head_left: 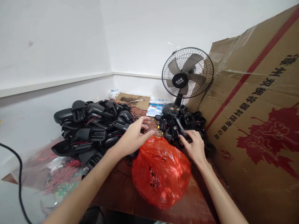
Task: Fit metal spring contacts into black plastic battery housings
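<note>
My left hand (pixel 136 134) is over the upper left edge of a red plastic bag (pixel 171 155), its fingers curved and apart with nothing visible in them. A cluster of small red and dark pieces (pixel 154 179) shows in the bag, which rests on the brown tabletop (pixel 116 189). To the bag's right, my right hand (pixel 195 145) is open at a black plastic part (pixel 181 127). Thumb and forefinger are apart around its near end; I cannot tell whether they touch it. Small wired pieces (pixel 158 132) lie between the hands.
Black plastic housings (pixel 93 135) with red wires are heaped at left, near a clear bag of red and green pieces (pixel 63 177). A fan (pixel 179 80) stands behind more black parts (pixel 190 118). A large cardboard box (pixel 252 102) rises at right; a black cable (pixel 20 174) hangs left.
</note>
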Demonstrator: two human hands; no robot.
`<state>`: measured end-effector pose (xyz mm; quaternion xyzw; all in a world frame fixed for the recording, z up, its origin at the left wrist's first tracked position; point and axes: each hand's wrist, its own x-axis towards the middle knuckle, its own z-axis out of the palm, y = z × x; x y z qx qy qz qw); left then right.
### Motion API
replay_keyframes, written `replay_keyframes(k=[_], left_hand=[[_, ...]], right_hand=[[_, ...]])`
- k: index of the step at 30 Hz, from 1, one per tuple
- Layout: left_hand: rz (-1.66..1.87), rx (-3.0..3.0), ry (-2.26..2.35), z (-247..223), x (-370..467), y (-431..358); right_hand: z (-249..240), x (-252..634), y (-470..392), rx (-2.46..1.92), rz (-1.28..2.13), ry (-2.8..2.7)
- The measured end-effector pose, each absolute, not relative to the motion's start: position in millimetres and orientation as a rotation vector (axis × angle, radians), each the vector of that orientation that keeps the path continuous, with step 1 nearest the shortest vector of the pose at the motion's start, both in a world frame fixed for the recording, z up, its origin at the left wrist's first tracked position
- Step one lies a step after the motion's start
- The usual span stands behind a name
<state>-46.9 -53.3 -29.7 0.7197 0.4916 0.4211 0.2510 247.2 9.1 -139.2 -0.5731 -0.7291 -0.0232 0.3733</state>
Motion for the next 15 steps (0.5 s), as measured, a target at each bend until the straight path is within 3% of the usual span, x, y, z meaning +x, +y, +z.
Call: replay_keyframes(k=[3,8,15], left_hand=[[1.271,1.486,1.209,-46,-19,-52],[1.235,1.159,1.098,-66,6,-30],[1.104,1.162,1.032,-92,27,2]], right_hand=[[-135,237,1,-1.049,-0.225,-1.842],[-129,223,-8,-0.941,-0.321,-1.868],[-136,227,-4,-0.943,0.058,-1.977]])
